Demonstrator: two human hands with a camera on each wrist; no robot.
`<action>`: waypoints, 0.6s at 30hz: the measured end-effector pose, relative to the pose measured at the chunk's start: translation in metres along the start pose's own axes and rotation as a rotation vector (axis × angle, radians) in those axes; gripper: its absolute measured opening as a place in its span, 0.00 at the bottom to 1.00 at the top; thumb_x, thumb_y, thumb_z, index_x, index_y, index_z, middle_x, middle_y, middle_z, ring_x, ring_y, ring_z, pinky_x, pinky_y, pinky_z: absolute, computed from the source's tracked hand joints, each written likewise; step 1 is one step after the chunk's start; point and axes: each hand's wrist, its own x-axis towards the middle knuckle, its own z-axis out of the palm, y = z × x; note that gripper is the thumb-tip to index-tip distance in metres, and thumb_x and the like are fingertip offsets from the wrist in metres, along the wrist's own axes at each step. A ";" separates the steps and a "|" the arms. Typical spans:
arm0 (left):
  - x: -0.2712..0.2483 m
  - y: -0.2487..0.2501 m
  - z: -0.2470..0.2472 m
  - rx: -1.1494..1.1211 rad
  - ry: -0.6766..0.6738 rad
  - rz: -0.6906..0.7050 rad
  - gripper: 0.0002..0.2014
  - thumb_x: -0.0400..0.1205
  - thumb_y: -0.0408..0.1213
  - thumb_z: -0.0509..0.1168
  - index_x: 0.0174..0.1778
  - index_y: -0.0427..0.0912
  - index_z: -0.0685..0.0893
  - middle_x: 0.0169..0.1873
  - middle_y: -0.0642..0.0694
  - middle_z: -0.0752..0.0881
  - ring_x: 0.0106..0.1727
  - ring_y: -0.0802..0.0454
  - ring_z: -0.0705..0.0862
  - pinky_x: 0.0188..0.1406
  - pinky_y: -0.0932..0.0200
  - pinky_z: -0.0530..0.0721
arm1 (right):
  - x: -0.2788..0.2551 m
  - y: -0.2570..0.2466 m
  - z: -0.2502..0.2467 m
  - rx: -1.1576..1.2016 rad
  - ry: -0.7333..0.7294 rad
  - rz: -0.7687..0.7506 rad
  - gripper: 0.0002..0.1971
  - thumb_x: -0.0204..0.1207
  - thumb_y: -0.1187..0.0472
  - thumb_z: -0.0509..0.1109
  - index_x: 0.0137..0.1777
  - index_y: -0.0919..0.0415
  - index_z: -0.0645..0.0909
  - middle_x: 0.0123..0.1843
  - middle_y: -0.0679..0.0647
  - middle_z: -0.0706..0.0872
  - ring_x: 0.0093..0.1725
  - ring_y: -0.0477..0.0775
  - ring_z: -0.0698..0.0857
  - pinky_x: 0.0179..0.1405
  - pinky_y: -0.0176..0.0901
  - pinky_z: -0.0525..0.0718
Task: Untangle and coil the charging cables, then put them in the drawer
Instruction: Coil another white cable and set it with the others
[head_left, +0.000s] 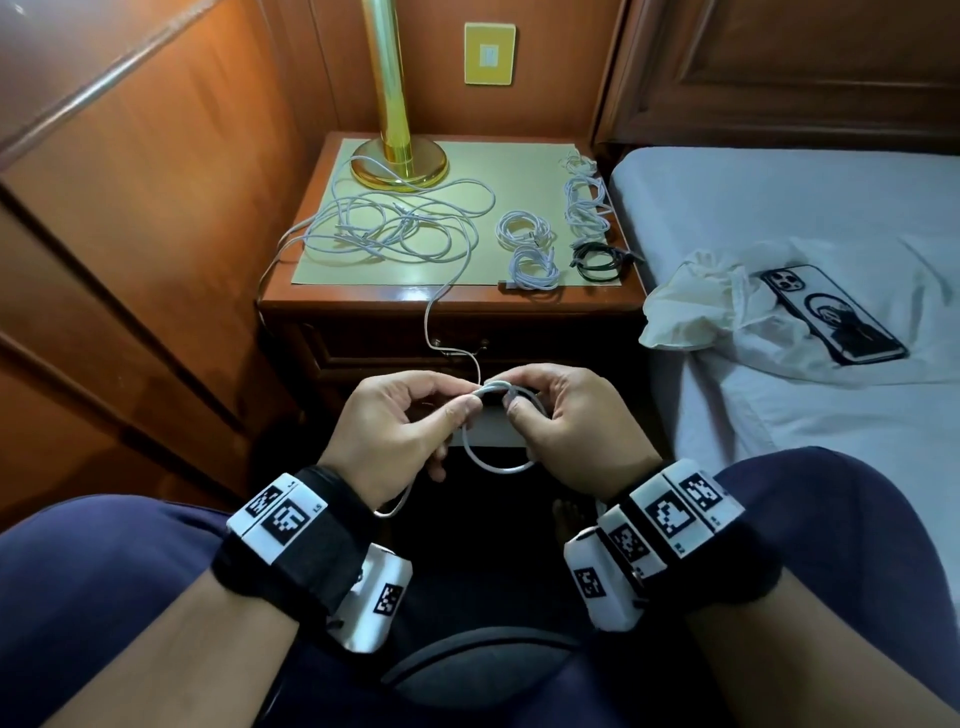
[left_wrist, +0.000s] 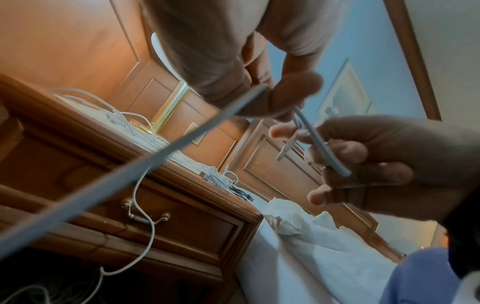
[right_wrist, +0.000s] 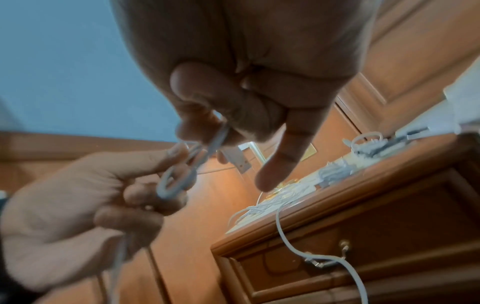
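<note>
Beyond our fingertips stands the brown wooden nightstand (head_left: 452, 304) with its shut brass-handled drawer (head_left: 457, 348) and the loose tangle of white cables (head_left: 395, 228), from which the thin white charging cable (head_left: 498, 462) runs down to us. Our left hand (head_left: 395, 426) and right hand (head_left: 566, 415) both pinch it, a small loop hanging under the fingers. We judge it best to keep loops even, feeding slack gently so the tangle doesn't drag.

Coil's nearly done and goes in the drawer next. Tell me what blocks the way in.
The drawer is shut, so its front blocks entry. The white cable pinched by the left hand and right hand also trails across the drawer handle.
</note>
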 end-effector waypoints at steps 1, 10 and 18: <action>0.000 0.001 -0.001 -0.016 0.003 -0.010 0.03 0.80 0.33 0.75 0.46 0.43 0.93 0.28 0.49 0.86 0.21 0.57 0.76 0.16 0.63 0.76 | -0.001 -0.001 0.000 0.051 -0.015 0.016 0.10 0.81 0.62 0.68 0.53 0.48 0.90 0.32 0.44 0.91 0.30 0.41 0.87 0.35 0.35 0.82; 0.000 0.010 -0.004 -0.291 -0.027 -0.121 0.03 0.81 0.30 0.68 0.41 0.38 0.83 0.28 0.51 0.81 0.23 0.62 0.75 0.17 0.71 0.69 | -0.002 -0.008 -0.006 0.277 -0.190 0.105 0.08 0.84 0.53 0.71 0.55 0.57 0.86 0.43 0.53 0.94 0.28 0.61 0.83 0.26 0.42 0.81; 0.002 0.008 -0.009 -0.297 -0.071 -0.062 0.05 0.77 0.29 0.73 0.42 0.38 0.83 0.35 0.46 0.82 0.31 0.60 0.79 0.21 0.71 0.73 | 0.000 -0.004 -0.009 0.681 -0.137 0.255 0.07 0.83 0.61 0.70 0.52 0.66 0.86 0.47 0.64 0.93 0.40 0.57 0.91 0.48 0.48 0.89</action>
